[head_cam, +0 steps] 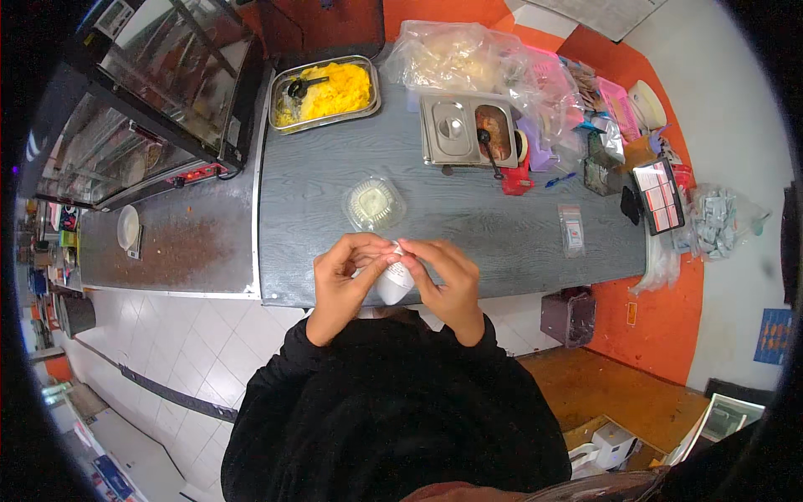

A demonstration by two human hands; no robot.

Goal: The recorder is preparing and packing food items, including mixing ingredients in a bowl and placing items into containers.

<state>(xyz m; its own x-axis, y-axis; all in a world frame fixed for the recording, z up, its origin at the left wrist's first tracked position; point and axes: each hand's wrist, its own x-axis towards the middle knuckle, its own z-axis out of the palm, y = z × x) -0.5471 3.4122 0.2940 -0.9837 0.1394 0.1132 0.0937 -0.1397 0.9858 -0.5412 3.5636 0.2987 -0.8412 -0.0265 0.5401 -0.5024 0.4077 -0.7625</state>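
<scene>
Above the table's front edge, my left hand and my right hand pinch the top of a small white packet between thumbs and fingertips. The packet bears printed writing, and its lower end hangs down between my hands. Whether its top is sealed or torn is hidden by my fingers. Just beyond my left hand, a clear plastic clamshell container rests on the grey wood-grain table. Something pale shows inside it, too blurred to name.
Farther back are a steel tray of yellow food with a black spoon, and steel food pans with a black ladle. A glass display warmer stands left. A small zip bag and a pen lie right.
</scene>
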